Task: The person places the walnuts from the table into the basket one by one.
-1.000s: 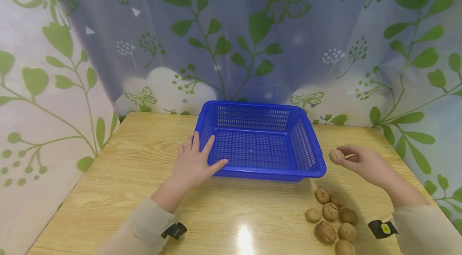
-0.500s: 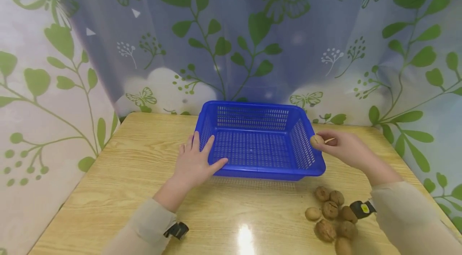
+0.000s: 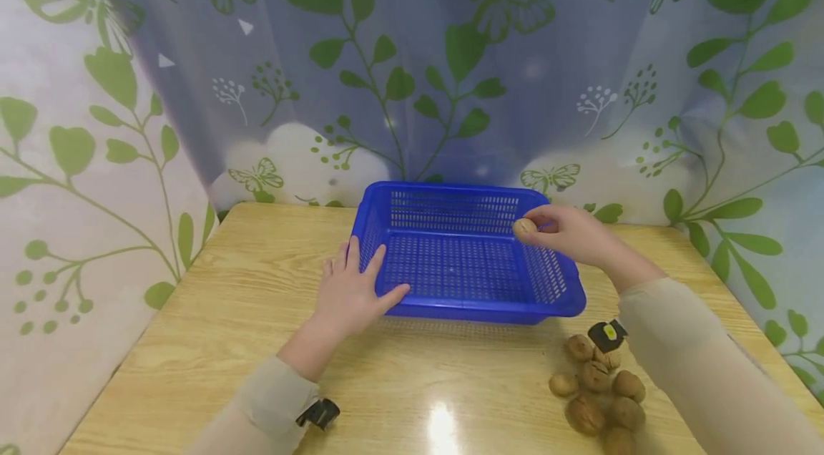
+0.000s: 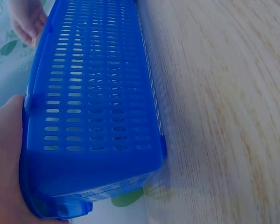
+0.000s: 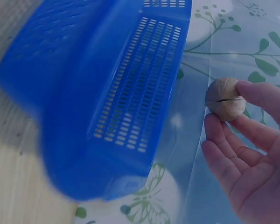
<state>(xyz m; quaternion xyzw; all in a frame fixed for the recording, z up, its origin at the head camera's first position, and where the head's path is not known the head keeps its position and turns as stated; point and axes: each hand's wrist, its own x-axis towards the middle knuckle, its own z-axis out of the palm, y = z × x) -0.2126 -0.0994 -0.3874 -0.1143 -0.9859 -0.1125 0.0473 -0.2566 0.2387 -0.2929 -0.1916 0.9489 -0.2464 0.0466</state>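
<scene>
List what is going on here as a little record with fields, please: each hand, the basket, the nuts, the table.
Left hand: left hand rests flat on the near left rim of the blue basket, fingers straight.
Right hand: right hand pinches one walnut in its fingers, held above the basket's right side.
Basket: perforated plastic, nothing inside it.
Other nuts: pile of walnuts lies on the table, right of the basket's near corner.
Table: wooden table, leaf-print curtain behind.
</scene>
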